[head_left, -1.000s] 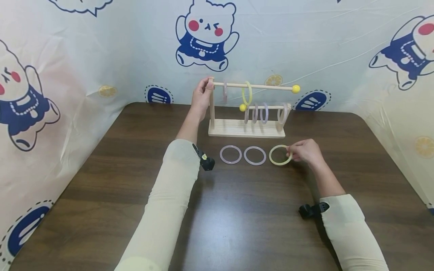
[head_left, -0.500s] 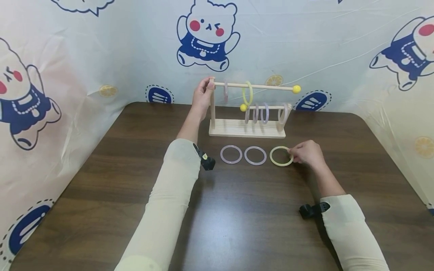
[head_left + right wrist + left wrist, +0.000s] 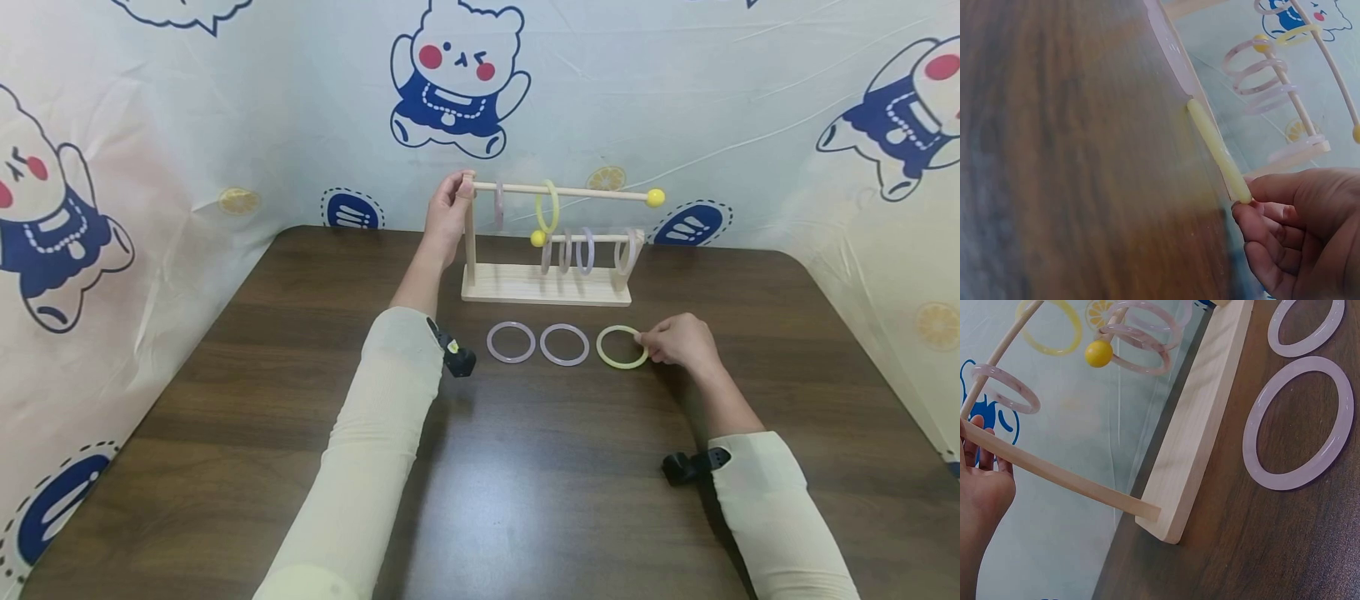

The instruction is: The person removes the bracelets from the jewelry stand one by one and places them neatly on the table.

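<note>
My left hand (image 3: 447, 208) holds the top of the left post of a wooden bangle stand (image 3: 546, 284), which is upright on the table. On its long upper bar hang a pinkish bangle (image 3: 498, 206) and a yellow bangle (image 3: 553, 208). Several pale purple and pinkish bangles hang on the shorter lower bar (image 3: 1288, 90). In front of the stand, my right hand (image 3: 681, 340) pinches the right edge of another yellow bangle (image 3: 1219, 153) between thumb and fingers, at table level. Left of it, two light purple bangles (image 3: 564, 345) (image 3: 1300, 425) lie flat in a row.
The dark wooden table (image 3: 480, 500) reaches back to a curtain (image 3: 322, 108) printed with cartoon bears. Yellow balls (image 3: 656, 197) cap the free ends of both bars. A black camera (image 3: 457, 358) is strapped to my left wrist, and a similar one (image 3: 678, 468) to my right.
My right hand, with the yellow bangle in its pinch, has shifted very slightly toward the near side of the table. The left hand and the stand keep their place.
</note>
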### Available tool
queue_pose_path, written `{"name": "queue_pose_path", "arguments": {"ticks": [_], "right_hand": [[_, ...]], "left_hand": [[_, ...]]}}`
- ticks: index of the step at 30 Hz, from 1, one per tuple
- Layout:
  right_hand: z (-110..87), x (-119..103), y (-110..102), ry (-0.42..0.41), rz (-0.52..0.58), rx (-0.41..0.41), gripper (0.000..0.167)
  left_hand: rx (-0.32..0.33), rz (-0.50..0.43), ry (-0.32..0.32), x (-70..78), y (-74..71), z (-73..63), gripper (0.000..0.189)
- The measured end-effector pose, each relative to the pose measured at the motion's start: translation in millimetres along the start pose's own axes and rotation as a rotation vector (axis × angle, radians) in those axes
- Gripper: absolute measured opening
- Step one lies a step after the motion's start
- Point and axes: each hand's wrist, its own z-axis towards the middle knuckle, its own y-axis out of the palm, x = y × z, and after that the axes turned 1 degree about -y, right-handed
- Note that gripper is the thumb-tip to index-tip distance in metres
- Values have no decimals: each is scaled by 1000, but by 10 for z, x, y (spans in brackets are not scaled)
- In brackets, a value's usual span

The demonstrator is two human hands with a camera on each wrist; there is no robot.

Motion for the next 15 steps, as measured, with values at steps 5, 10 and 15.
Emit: {"name": "queue_pose_path", "arguments": {"ticks": [5, 10, 15], "right_hand": [[1, -19, 9, 2, -40, -12, 29], [4, -25, 11, 4, -64, -7, 29], [7, -12, 13, 15, -101, 0, 29]], "left_hand": [[3, -15, 15, 2, 0, 2, 40], [6, -14, 16, 3, 1, 1, 40], [4, -15, 10, -3, 7, 6, 40]]}}
